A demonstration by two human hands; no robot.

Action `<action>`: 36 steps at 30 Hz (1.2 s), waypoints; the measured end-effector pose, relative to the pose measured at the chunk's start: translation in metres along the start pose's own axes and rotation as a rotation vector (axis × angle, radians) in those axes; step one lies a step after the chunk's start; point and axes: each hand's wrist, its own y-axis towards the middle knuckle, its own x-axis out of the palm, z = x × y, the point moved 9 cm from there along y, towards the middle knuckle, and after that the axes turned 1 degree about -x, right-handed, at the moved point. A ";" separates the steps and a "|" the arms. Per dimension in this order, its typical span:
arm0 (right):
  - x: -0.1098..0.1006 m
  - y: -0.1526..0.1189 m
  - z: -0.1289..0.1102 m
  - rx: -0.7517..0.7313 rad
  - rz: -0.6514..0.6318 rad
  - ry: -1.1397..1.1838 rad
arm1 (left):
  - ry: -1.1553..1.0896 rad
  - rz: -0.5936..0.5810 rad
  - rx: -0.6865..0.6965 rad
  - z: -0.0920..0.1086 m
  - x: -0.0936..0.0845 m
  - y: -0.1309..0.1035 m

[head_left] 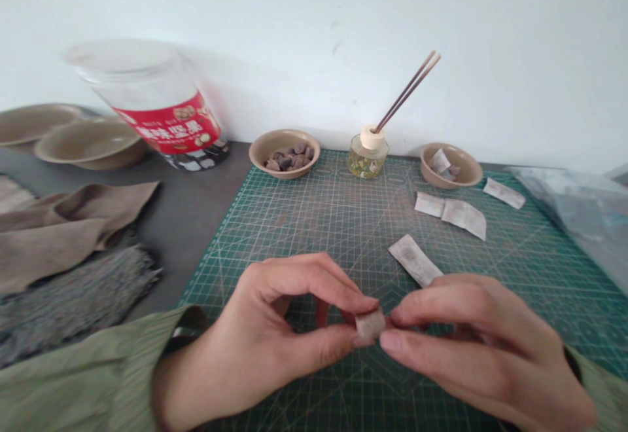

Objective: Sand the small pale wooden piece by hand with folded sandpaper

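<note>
Above the front part of the green cutting mat [314, 222], my left hand [289, 314] pinches a small beige-brown block [370, 324] between thumb and fingertips. It looks like a bit of stone or wood; I cannot tell which. From the other side, my right hand [471, 340] has its thumb and index fingertip closed at the block's right edge. Its remaining fingers are curled and partly hidden. A whitish paper strip [415, 259] with a grey smudge lies just behind my right hand, its near end covered by the fingers.
Small brown lumps fill a tan bowl [265, 141] at the back. Right of it stand a reed diffuser [367, 157] and another bowl [464, 173] with pale scraps. More strips [464, 216] lie near it. A plastic bag [579, 203] sits right; a tub [171, 121] and cloths [63, 235] left.
</note>
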 end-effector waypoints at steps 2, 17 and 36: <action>0.000 -0.001 0.000 -0.026 0.019 0.023 | -0.011 -0.005 0.007 0.000 0.000 0.000; 0.001 0.006 -0.001 0.010 0.048 0.034 | -0.019 -0.014 -0.013 0.000 0.000 0.000; 0.008 -0.001 0.016 0.061 0.137 0.119 | -0.081 0.060 -0.097 -0.010 -0.007 -0.003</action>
